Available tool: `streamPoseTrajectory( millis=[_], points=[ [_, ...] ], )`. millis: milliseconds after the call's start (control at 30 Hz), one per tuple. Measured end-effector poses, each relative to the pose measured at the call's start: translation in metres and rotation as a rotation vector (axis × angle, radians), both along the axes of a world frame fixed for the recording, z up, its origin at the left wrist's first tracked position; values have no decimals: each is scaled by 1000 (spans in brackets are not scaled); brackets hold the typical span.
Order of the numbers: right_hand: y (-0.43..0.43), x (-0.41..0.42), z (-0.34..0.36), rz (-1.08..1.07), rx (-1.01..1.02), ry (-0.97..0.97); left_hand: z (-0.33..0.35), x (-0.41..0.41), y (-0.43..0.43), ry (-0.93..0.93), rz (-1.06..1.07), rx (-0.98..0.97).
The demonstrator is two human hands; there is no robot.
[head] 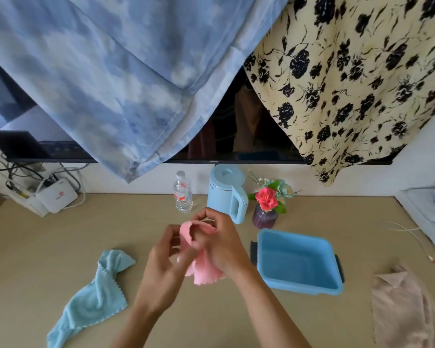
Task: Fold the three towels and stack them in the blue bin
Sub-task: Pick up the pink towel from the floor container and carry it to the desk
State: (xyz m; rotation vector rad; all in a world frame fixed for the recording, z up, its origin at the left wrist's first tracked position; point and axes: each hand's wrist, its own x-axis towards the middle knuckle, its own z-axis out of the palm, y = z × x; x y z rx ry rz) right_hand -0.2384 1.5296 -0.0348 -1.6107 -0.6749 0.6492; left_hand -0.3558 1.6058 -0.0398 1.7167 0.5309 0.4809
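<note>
A pink towel [203,268] hangs bunched between both hands above the middle of the table. My left hand [165,266] pinches its left side, and my right hand [220,243] grips its upper edge. A light blue towel [93,295] lies crumpled on the table to the left. At the lower right lies a beige towel [402,310], spread loosely and running out of view. The blue bin [295,285] stands to the right of my hands, with nothing inside it.
Along the back of the table stand a clear water bottle [183,195], a light blue kettle [227,192] and a purple vase of flowers [265,217]. A white router [57,198] with cables sits back left. Cloths drape over a screen behind.
</note>
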Motion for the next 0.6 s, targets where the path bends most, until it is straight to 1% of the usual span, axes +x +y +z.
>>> streamPoseTrajectory(
  millis=[67,200,300,367,533,600],
  points=[
    [-3,3,2,8,-11,11,-5,2,2,52,5,106],
    [-9,10,4,12,-73,74,-6,3,8,93,30,227],
    [-13,15,4,21,-101,43,-8,3,17,104,72,335],
    [-15,18,3,7,-92,31,-8,3,24,94,112,407],
    [-14,19,8,9,-48,75,-9,-1,45,88,173,576],
    [-13,20,9,27,-43,71,-10,-2,52,85,179,610]
  ],
)
